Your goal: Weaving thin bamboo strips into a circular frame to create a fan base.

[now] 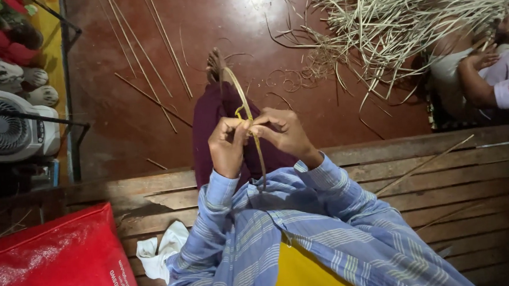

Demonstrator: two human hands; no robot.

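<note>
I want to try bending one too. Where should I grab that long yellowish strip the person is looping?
Probably pinch the cane strip right beside its small loop, as the left hand and right hand do, one from each side. The strip is thin and springy, and its far end runs out to the foot, so a grip close to the bend should hold the curve.

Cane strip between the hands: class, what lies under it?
Under the cane strip show a maroon-clad leg, a bare foot and red floor. Both hands cover its middle.
</note>
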